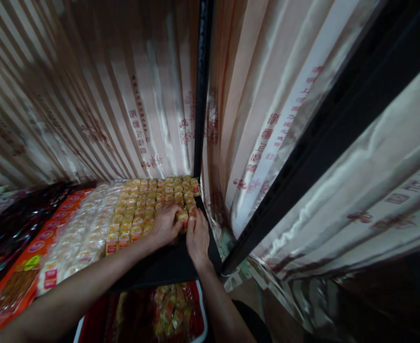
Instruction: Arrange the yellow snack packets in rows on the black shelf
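Rows of small yellow-wrapped packets [138, 205] with red labels sit close together on a black shelf [156, 267]. My left hand [165, 225] is at the near right part of the rows, its fingers closed on one yellow packet [183, 216]. From the other side, my right hand [197, 238] presses its fingers together against the same packet, close to the shelf's right edge. The fingers partly cover this packet and its neighbours.
Clear-wrapped pale packets [85, 224], orange bags [24, 271] and dark shiny packages [20, 224] lie to the left. Below the shelf stands a red basket [201, 305] holding more yellow packets. Black posts [202, 90] and pleated printed curtains [160, 95] stand behind and to the right.
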